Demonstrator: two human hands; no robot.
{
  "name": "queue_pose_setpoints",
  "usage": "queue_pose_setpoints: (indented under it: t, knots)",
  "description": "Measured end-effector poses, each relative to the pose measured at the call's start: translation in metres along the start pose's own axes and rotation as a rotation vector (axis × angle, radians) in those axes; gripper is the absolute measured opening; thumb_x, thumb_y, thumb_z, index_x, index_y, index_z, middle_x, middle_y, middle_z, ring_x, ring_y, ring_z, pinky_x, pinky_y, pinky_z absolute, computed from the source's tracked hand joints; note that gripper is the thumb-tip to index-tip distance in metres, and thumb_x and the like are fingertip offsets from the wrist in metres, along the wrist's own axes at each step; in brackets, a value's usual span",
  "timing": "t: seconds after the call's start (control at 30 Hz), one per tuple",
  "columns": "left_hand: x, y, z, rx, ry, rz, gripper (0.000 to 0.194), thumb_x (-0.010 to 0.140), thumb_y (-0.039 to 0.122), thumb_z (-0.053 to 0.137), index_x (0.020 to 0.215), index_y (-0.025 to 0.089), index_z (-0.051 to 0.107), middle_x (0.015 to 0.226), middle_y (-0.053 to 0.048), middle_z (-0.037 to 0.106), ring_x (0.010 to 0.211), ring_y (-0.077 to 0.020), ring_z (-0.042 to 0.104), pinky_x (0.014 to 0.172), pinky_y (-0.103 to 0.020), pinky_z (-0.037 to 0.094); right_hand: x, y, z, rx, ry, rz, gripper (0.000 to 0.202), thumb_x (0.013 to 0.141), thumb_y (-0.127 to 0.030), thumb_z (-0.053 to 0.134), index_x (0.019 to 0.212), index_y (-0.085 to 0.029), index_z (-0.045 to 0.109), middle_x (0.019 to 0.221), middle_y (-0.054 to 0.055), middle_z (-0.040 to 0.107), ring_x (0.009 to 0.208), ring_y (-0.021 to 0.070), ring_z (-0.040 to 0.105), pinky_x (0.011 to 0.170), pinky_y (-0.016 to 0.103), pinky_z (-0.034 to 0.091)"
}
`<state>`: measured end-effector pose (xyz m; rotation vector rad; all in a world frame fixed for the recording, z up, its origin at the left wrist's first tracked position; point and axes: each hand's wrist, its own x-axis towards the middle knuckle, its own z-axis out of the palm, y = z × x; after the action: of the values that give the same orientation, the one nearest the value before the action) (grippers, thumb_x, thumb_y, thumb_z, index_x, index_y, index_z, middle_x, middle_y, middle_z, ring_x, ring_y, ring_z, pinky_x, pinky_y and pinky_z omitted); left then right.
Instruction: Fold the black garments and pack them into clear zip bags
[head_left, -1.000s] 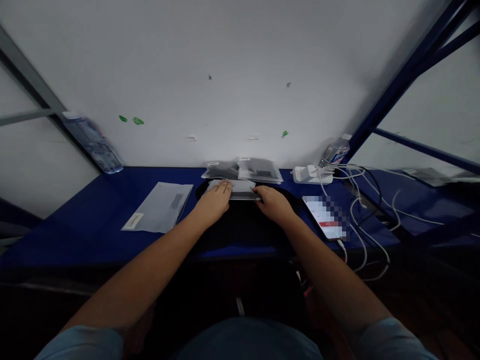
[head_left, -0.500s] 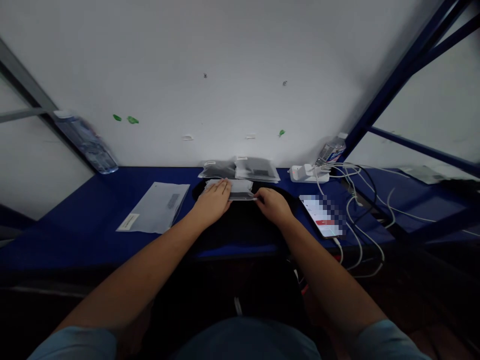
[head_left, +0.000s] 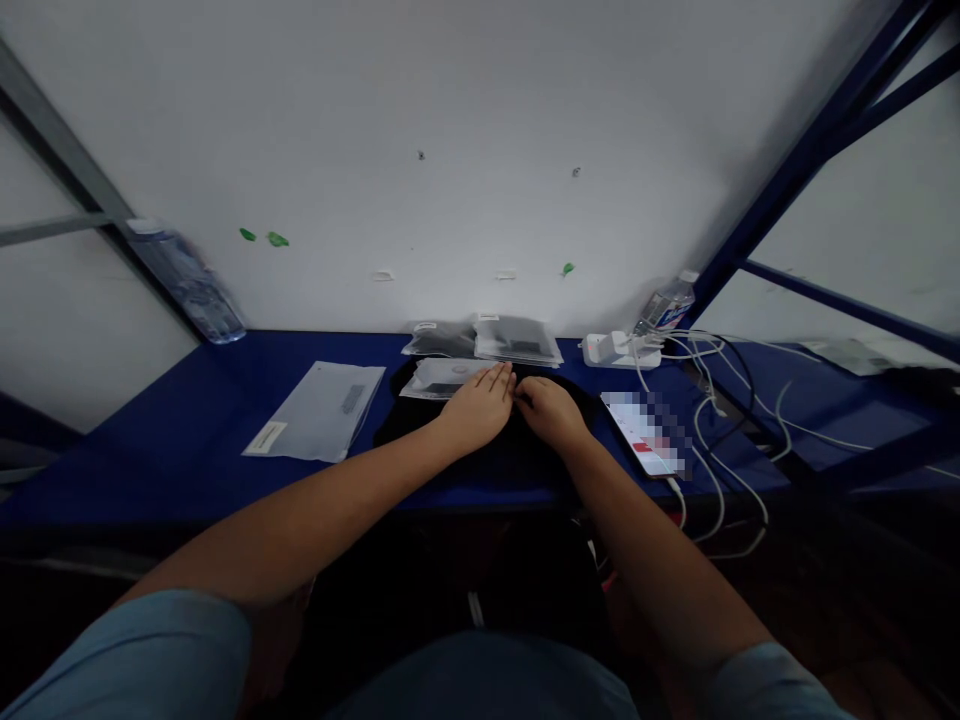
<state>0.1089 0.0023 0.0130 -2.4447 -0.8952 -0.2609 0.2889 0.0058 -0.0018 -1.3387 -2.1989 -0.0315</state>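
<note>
A translucent plastic bag (head_left: 431, 377) lies on a black item (head_left: 397, 425), which looks like cloth, at the middle of the blue table. My left hand (head_left: 481, 402) rests flat on the right part of this bag, its fingers stretched out together and covering that part. Just right of it, my right hand (head_left: 551, 408) is closed in a pinch at the bag's right edge; the pinched edge is mostly hidden. The fingertips of both hands are close together. Behind them, against the wall, lie more bags: a dark-filled one (head_left: 442, 340) and a frosted one (head_left: 517, 340).
A larger frosted bag with a label (head_left: 319, 410) lies on the left of the blue table (head_left: 187, 450). To the right are a phone (head_left: 641, 435), a power strip (head_left: 600, 350), tangled cables (head_left: 709, 460) and a bottle (head_left: 667, 300). Another bottle (head_left: 191, 285) leans at far left.
My left hand has slid right along the bag, towards my right hand, uncovering the bag's left part. My right hand stays at the right edge. The view has shifted slightly.
</note>
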Motion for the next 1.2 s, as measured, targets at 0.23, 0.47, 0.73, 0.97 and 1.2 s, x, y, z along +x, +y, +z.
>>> queue_pose_setpoints:
  t: [0.23, 0.47, 0.73, 0.97, 1.2]
  knots:
    - [0.006, -0.001, 0.001, 0.041, 0.044, 0.018, 0.046, 0.101, 0.012, 0.034, 0.14, -0.003, 0.054, 0.145, -0.024, 0.055, 0.137, -0.0291, 0.054, 0.113, -0.041, 0.044, 0.0, 0.001, -0.003, -0.007, -0.027, -0.025, 0.018, 0.089, -0.008, 0.056, 0.079, -0.019, 0.066, 0.085, 0.007, 0.07, 0.082, 0.0195, 0.063, 0.079, 0.029, 0.045]
    - [-0.003, -0.008, 0.001, -0.02, -0.001, 0.046, 0.048, 0.102, 0.01, 0.029, 0.141, -0.004, 0.053, 0.148, -0.025, 0.051, 0.14, -0.0297, 0.049, 0.116, -0.042, 0.042, 0.0, 0.001, -0.005, 0.052, -0.038, -0.031, 0.018, 0.09, -0.011, 0.058, 0.083, -0.019, 0.071, 0.087, 0.006, 0.073, 0.084, 0.0193, 0.065, 0.08, 0.03, 0.047]
    - [-0.018, -0.022, -0.004, -0.042, -0.003, 0.022, 0.047, 0.101, 0.009, 0.032, 0.141, -0.002, 0.053, 0.149, -0.024, 0.051, 0.142, -0.0293, 0.048, 0.117, -0.042, 0.04, 0.001, -0.004, -0.006, 0.079, -0.013, 0.001, 0.019, 0.088, -0.01, 0.059, 0.085, -0.021, 0.074, 0.09, 0.006, 0.075, 0.087, 0.0197, 0.068, 0.082, 0.03, 0.05]
    - [-0.031, -0.037, 0.003, -0.026, 0.04, 0.017, 0.046, 0.1, 0.008, 0.032, 0.138, -0.001, 0.056, 0.146, -0.024, 0.054, 0.14, -0.0283, 0.05, 0.115, -0.042, 0.042, 0.001, 0.002, -0.007, 0.105, 0.01, 0.035, 0.017, 0.087, -0.01, 0.062, 0.083, -0.02, 0.074, 0.088, 0.005, 0.076, 0.085, 0.0196, 0.07, 0.08, 0.03, 0.05]
    - [-0.051, -0.051, 0.007, -0.025, 0.008, -0.027, 0.047, 0.102, 0.011, 0.029, 0.141, 0.003, 0.054, 0.148, -0.021, 0.054, 0.142, -0.0263, 0.048, 0.117, -0.041, 0.04, 0.001, 0.002, -0.006, 0.132, 0.005, 0.046, 0.017, 0.087, -0.011, 0.063, 0.084, -0.022, 0.074, 0.088, 0.004, 0.076, 0.085, 0.02, 0.07, 0.079, 0.03, 0.051]
